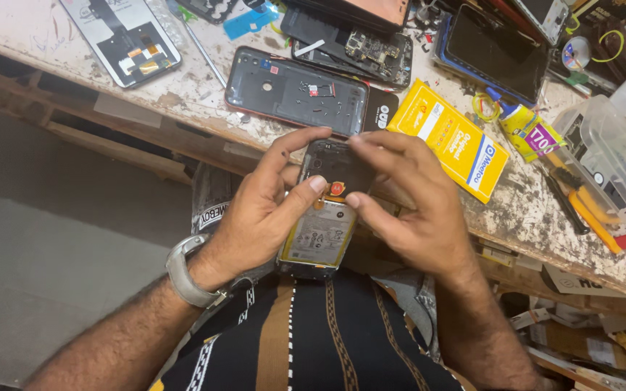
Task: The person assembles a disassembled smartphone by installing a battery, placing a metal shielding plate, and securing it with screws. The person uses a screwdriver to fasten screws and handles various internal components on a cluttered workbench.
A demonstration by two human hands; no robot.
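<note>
An opened phone (322, 217) with its back off, showing a pale battery and a dark upper plate, is held above my lap in front of the bench edge. My left hand (266, 206) grips its left side, thumb across the middle and forefinger over the top. My right hand (407, 199) holds the right side, thumb tip near a small round orange sticker (336, 188), fingers curled over the top edge. A grey watch (186, 279) is on my left wrist.
On the worn white bench (204, 94) lie a red-rimmed phone shell (295, 90), a yellow flat box (452, 137), a display panel (124, 36), a circuit-board frame (360, 51), a dark tablet (498, 47), a glue tube (523, 127), clear plastic containers (614, 163) and orange-handled tools (592, 213).
</note>
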